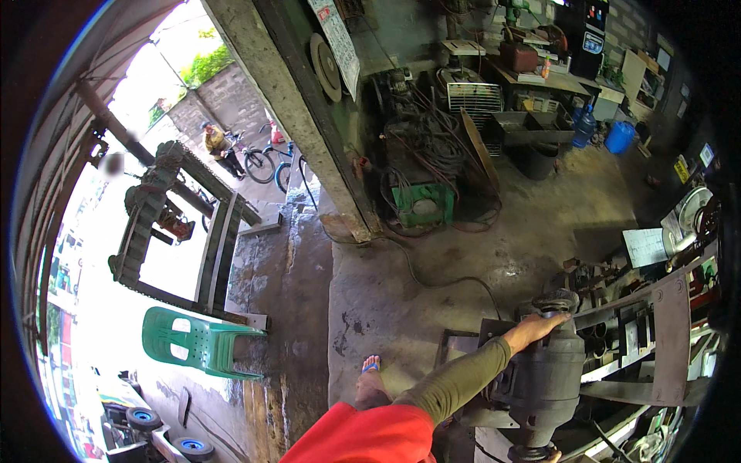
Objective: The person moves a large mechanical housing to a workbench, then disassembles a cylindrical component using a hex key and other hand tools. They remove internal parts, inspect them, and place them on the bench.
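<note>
One hand [538, 329] (the left) touches a grey machine [546, 378], arm [457, 381] outstretched.

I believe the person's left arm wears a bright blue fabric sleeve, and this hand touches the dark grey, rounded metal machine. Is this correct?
Not entirely: the head view shows the fabric sleeve is olive green, not blue. The left hand does touch the machine.

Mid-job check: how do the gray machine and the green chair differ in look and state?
The gray machine has a dull, rounded body; the green chair is brighter, with openings through it. The left hand is on one end of the machine; no hand is on the chair.
</note>
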### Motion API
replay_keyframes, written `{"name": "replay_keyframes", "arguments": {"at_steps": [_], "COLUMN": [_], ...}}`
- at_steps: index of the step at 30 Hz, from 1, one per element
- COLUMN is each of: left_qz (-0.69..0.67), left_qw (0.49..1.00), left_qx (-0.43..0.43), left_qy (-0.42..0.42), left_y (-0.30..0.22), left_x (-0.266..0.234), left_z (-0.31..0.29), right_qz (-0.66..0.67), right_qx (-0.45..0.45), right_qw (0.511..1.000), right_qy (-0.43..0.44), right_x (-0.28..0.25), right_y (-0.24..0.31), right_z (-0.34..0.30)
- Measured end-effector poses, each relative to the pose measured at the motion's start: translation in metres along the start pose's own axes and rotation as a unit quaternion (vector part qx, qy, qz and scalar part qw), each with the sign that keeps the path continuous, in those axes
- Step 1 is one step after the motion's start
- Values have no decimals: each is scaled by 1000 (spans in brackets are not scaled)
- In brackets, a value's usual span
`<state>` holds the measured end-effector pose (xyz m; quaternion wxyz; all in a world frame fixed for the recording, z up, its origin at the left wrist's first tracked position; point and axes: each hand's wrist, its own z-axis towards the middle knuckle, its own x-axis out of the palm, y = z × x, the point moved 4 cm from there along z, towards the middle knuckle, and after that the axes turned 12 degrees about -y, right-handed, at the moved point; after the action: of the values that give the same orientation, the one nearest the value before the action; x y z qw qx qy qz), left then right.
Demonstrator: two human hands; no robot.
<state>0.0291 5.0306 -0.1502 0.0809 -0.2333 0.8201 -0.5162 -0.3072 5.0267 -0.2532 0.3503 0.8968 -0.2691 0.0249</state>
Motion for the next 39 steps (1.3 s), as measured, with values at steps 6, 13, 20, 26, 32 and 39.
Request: {"name": "replay_keyframes", "arguments": {"at_steps": [6,13,20,26,32,39], "left_qz": [7,-45,-112,-52,-155,-359], "left_qw": [999,998,993,995,964,880], "left_qx": [-13,-20,46,12,119,35], "left_qy": [32,33,-10,-89,-179,-309], "left_y": [1,9,23,24,16,33], "left_x": [-27,-39,-8,-57,-116,-208], "left_z": [11,-16,-65,-105,-205,-257], "right_qz": [66,57,71,10,-86,-241], "right_qx": [-121,-247,-265,-277,-344,-203], "right_qw": [979,962,961,961,926,926], "right_qy": [-147,-105,-35,6,132,209], "right_x": [-67,-55,-101,-94,-36,67], "right_y": [-9,-25,-12,-8,-24,-82], "right_z": [-119,-196,-193,-172,-178,-228]}}
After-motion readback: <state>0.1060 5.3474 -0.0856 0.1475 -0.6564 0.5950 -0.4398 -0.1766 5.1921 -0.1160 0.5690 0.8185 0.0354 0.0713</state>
